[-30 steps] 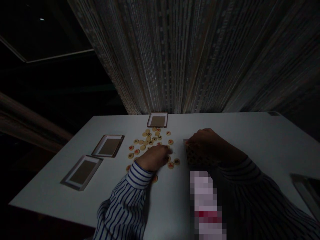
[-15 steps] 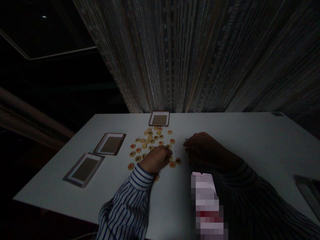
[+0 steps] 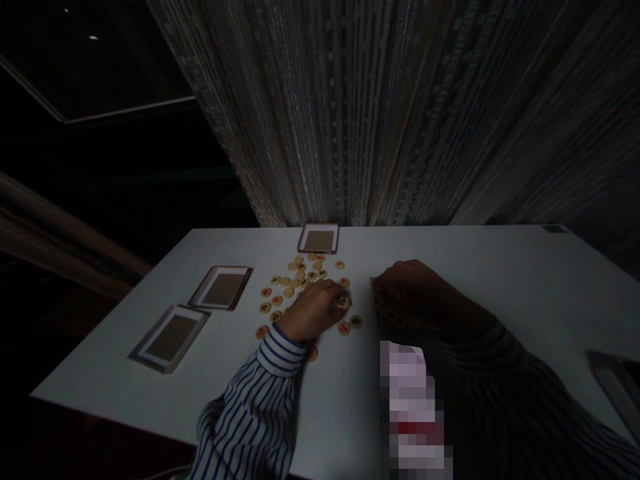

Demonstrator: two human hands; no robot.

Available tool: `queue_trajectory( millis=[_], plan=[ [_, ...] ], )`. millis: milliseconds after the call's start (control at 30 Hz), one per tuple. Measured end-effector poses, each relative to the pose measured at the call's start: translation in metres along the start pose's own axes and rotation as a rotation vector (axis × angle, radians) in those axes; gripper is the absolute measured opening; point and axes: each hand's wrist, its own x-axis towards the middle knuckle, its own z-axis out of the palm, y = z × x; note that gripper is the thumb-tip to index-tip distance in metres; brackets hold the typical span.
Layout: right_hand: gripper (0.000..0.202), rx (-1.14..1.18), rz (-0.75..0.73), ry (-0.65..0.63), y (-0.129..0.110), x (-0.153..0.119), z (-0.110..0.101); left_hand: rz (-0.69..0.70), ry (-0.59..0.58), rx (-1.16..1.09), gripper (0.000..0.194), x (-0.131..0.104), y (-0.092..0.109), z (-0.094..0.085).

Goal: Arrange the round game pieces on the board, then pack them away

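Observation:
My left hand (image 3: pixel 315 308), in a striped cuff, is closed with a round wooden Chinese chess piece (image 3: pixel 343 303) at its fingertips. Around and beneath it many more pieces (image 3: pixel 289 293) lie scattered on the white table, some showing red or black characters, others blank side up. My right hand (image 3: pixel 413 290) is in shadow, its fingers curled down at the left edge of a dark box or tray (image 3: pixel 385 315) that seems to hold rows of pieces. What those fingers pinch, if anything, is hidden.
A lit phone (image 3: pixel 407 380), partly blurred out, lies below my right hand. Framed flat trays (image 3: pixel 199 323) (image 3: pixel 245 277) stand at the left, and another framed tray (image 3: pixel 319 225) at the back edge. A dark object (image 3: pixel 607 377) is at the right. A string curtain (image 3: pixel 350 120) hangs behind the table (image 3: pixel 475 253).
My left hand has shifted slightly up and right, and a chess piece now shows at its fingertips. My right hand has moved slightly, exposing more of the dark box.

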Motion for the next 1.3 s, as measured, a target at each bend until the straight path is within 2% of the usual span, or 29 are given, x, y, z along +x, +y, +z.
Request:
queue_trajectory(
  millis=[200, 333, 700, 833, 1033, 1300],
  plan=[
    [0.020, -0.049, -0.007, 0.023, 0.013, -0.003, -0.006, 0.027, 0.041, 0.021, 0.025, 0.009, 0.011, -0.014],
    [0.020, -0.028, 0.042, 0.074, 0.019, -0.006, -0.012, 0.046, 0.072, 0.026, 0.023, 0.017, 0.020, -0.021],
    [0.016, 0.085, 0.150, 0.080, 0.017, -0.009, -0.026, 0.090, 0.196, -0.023, 0.021, 0.038, 0.036, -0.019],
    [0.016, 0.215, 0.200, 0.130, 0.018, -0.010, -0.027, 0.084, 0.261, -0.056, 0.021, 0.047, 0.039, -0.017],
    [0.018, 0.527, 0.308, 0.225, 0.022, -0.011, -0.023, 0.094, 0.319, -0.060, 0.022, 0.058, 0.042, -0.009],
    [0.018, 0.715, 0.313, 0.202, 0.024, -0.009, -0.017, 0.123, 0.365, -0.062, 0.024, 0.060, 0.039, 0.000]
  ],
)
